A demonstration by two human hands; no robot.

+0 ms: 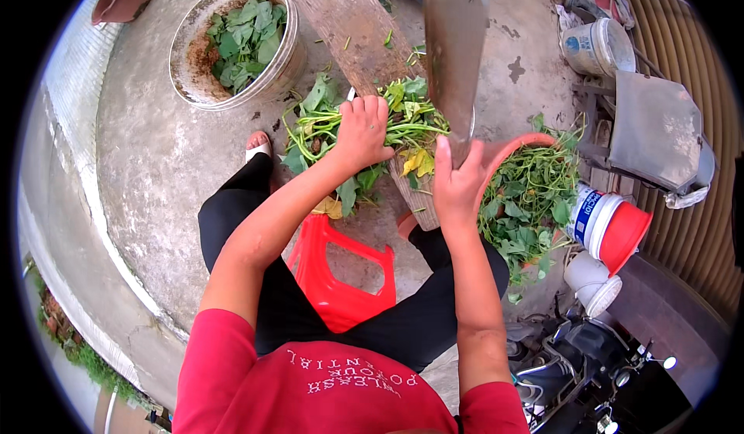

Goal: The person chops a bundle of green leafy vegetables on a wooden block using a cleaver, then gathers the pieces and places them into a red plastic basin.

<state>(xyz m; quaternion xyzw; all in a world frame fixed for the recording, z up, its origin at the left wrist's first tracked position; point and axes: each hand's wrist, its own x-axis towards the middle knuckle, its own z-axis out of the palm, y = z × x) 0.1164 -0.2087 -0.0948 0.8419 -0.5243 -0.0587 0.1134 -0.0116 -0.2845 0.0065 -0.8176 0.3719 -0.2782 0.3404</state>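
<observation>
My left hand (361,133) is closed over a bunch of leafy green stems (411,116), pressing it on a worn wooden plank (349,23). Yellowed leaves (418,160) hang among the stems. In my right hand (459,180) is the handle of a wide cleaver (456,50). Its broad blade rises above the plank, just right of the bunch. Part of the handle is hidden by my fingers. Beside my right wrist, a heap of leafy vines (528,194) lies within an orange-brown curved rim (521,144).
A large stained bucket (180,62) with cut leaves (246,43) stands at the far left. Between my legs is a red plastic stool (341,279). Along the right are a white tub (598,46), a red-and-white bucket (624,236), a grey seat-like object (657,124) and a parked motorbike (573,364).
</observation>
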